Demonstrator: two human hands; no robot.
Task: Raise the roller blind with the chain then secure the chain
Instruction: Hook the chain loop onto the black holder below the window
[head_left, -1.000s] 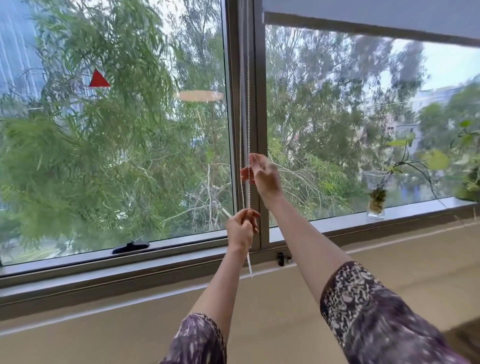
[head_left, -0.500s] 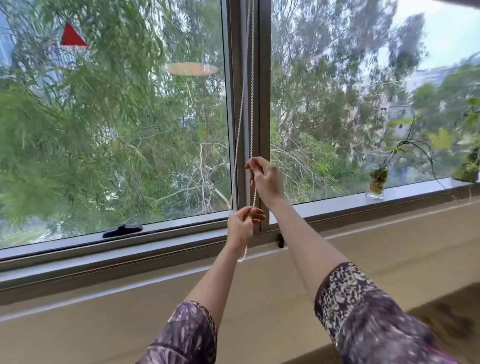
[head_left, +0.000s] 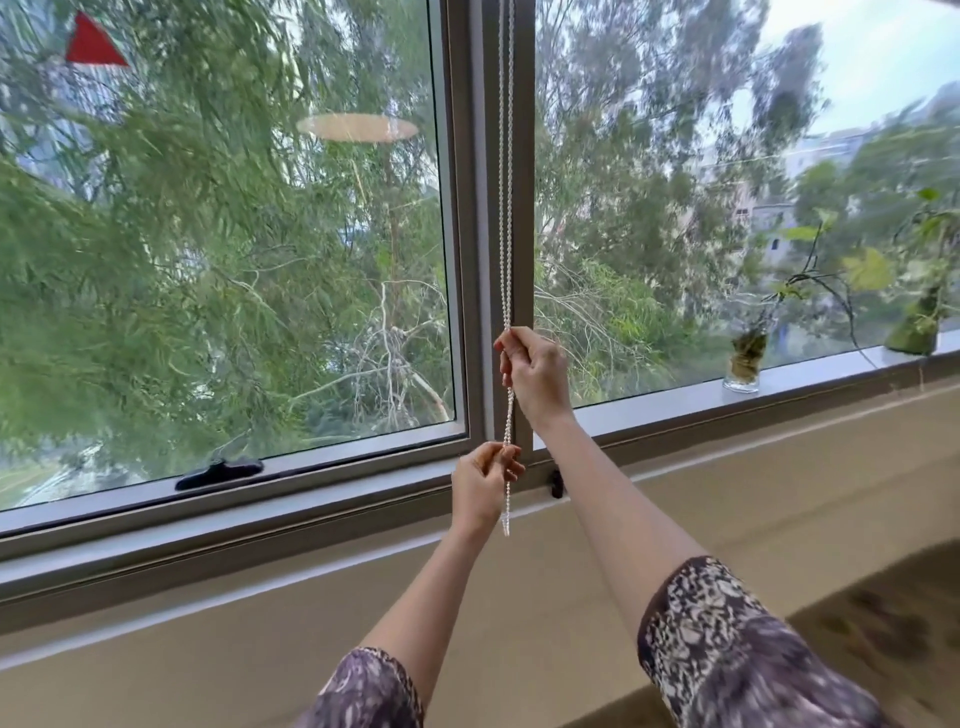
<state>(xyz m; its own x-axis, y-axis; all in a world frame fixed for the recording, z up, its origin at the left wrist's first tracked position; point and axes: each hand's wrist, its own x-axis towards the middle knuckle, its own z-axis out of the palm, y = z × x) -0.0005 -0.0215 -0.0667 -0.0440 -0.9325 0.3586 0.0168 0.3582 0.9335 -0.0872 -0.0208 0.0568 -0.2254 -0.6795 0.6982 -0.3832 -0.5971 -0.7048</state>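
A white beaded chain (head_left: 505, 208) hangs in a loop down the grey mullion between the two window panes. My right hand (head_left: 535, 371) pinches both strands at about sill height. Lower down, my left hand (head_left: 483, 486) is closed on the chain, and the loop's bottom end dangles just below it. A small black chain hook (head_left: 557, 483) sits on the lower frame, a little right of my left hand. The roller blind itself is out of view above the top of the frame.
A glass vase with a trailing plant (head_left: 745, 358) stands on the right sill, with a second plant (head_left: 917, 322) at the far right. A black window handle (head_left: 221, 472) lies on the left pane's lower frame. Below the window is a beige wall.
The blind's lower edge, seen at the top right a second ago, has gone out of view. The two chain strands, spread apart half a second ago, now hang together. Both hands keep their grip.
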